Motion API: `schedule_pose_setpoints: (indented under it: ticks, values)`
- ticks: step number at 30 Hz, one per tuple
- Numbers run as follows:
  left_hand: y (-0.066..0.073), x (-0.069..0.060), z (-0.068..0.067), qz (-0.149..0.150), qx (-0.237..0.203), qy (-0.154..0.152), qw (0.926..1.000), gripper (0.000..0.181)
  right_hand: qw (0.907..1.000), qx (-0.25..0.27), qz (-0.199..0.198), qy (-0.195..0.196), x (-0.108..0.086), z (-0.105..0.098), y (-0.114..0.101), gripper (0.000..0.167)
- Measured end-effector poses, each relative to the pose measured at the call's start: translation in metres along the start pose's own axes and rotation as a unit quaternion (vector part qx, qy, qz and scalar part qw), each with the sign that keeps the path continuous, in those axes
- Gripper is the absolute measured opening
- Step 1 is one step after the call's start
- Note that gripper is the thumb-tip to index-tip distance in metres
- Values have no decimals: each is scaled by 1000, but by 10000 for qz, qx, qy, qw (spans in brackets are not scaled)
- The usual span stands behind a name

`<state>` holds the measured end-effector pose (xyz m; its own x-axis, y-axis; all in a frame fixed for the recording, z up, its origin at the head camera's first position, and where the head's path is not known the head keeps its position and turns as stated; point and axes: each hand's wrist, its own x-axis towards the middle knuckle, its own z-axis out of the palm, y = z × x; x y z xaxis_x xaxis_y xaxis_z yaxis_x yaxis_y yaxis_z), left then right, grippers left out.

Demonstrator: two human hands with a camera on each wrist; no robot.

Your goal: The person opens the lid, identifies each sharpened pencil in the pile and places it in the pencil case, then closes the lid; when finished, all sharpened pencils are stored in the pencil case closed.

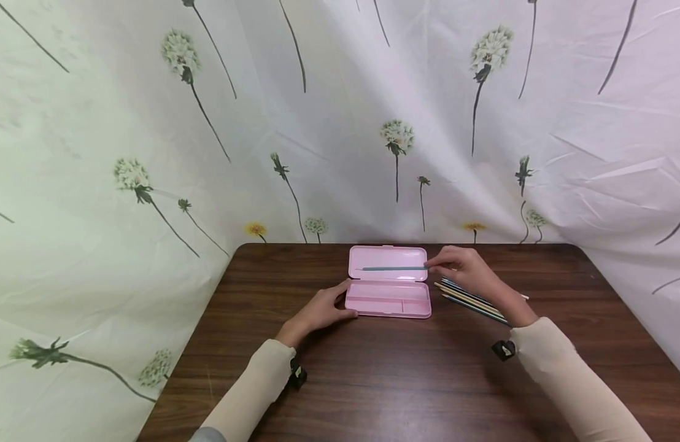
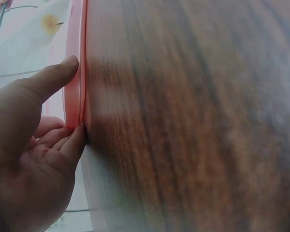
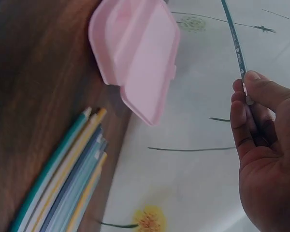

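A pink pencil case (image 1: 388, 307) lies open on the table, its lid (image 1: 373, 255) laid back towards the wall. My left hand (image 1: 320, 309) grips the left end of the case, thumb on the front side and fingers at the back; in the left wrist view the hand (image 2: 34, 150) holds the case's edge (image 2: 73, 96). Between thumb and fingers my right hand (image 1: 464, 270) pinches the end of a teal pencil (image 1: 395, 268), which points left above the lid. The right wrist view shows that hand (image 3: 270, 130) and pencil (image 3: 235, 41) raised off the table.
Several pencils (image 1: 472, 301) lie in a loose bundle right of the case, partly under my right forearm; the right wrist view shows their ends (image 3: 70, 169) near the case. Behind the brown table (image 1: 373, 380) hangs a white cloth (image 1: 340, 123) with dandelion prints.
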<state>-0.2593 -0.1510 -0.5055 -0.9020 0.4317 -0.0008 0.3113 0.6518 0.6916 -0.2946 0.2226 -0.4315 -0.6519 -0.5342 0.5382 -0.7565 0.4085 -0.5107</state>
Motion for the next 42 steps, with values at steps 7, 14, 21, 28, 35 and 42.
schedule_pose_setpoints:
  ticks: [7,14,21,28,35,42]
  values:
    - [-3,1,2,-4,4,30,10000,85,9997,140,122,-132,-7,21,12,24]
    - [-4,1,1,-64,-99,9,9999,87,9984,229,389,-336,-15,39,26,21]
    - [-3,1,0,-93,-120,-16,9999,87,9913,366,1018,-750,-15,49,32,16]
    - [-1,1,0,-94,-70,7,9999,87,9884,120,1115,-1022,-15,59,34,17]
    - [0,1,0,-93,-28,12,10000,87,9831,-482,1151,-1337,-12,64,30,15]
    - [-2,1,1,-53,-28,18,10000,87,9771,-944,889,-1685,-7,69,26,13]
